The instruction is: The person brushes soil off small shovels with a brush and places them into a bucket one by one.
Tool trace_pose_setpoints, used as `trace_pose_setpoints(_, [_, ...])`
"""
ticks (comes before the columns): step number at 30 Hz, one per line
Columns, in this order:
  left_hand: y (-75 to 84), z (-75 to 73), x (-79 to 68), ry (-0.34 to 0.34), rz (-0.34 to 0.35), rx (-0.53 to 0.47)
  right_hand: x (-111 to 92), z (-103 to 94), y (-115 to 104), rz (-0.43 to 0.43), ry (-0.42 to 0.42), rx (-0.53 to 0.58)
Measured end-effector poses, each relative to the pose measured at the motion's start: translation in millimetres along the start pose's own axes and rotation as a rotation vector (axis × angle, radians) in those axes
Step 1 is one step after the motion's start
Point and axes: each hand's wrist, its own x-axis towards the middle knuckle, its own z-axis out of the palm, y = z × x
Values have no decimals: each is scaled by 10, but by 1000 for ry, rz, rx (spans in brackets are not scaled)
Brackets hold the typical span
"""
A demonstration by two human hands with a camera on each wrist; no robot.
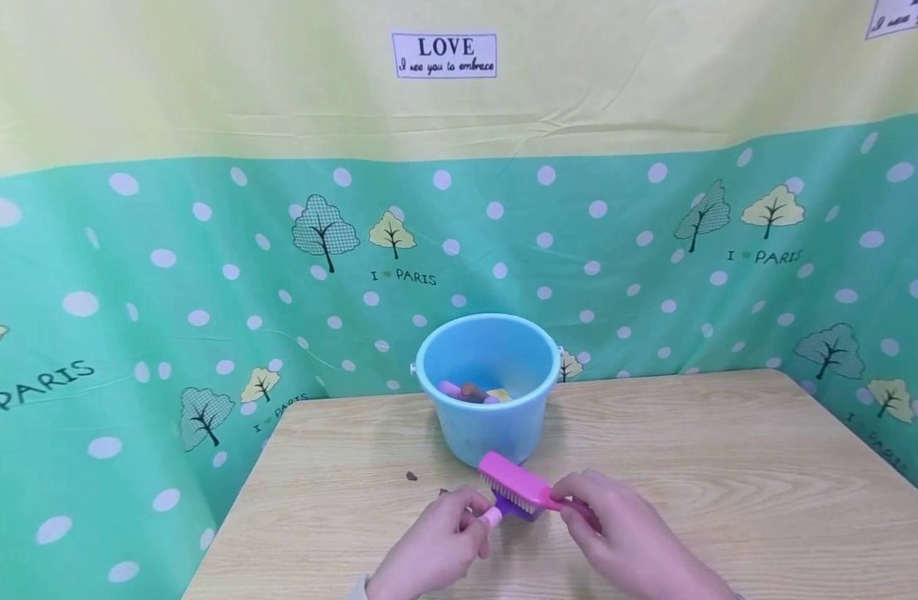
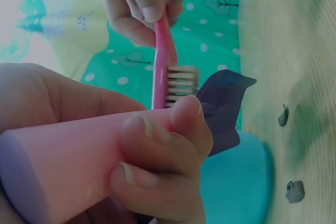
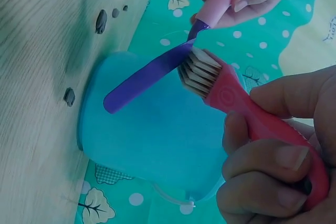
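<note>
My left hand (image 1: 438,543) grips the pink handle (image 2: 84,156) of a small tool whose curved purple blade (image 3: 149,74) points away from the fingers. In my right hand (image 1: 625,537) is a pink brush (image 1: 517,479) with pale bristles, pinched by its handle. The bristles (image 3: 200,73) touch the purple blade near its neck, and the brush head lies over the blade in the head view. Both tools are held above the table, just in front of a light-blue bucket (image 1: 496,429).
Inside the bucket lie a purple-pink piece, a brown piece (image 1: 474,392) and something yellow. Several small dark clumps (image 3: 101,22) are scattered on the wooden table (image 1: 691,450) by the bucket. A green and yellow printed curtain (image 1: 496,233) hangs behind and at the sides.
</note>
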Motion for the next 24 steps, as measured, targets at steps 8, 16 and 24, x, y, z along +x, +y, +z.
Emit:
trace_pose_setpoints(8, [14,-23,8,-56,-24,-194,-17,-36,47,21,32,-40])
trace_pose_setpoints(16, [42,-33,-6,-74,-14,-235,-5,-45,87,77,88,-147])
trace_pose_setpoints(24, [44,-66,0,-75,-44,-204,32,-66,142,189,65,-180])
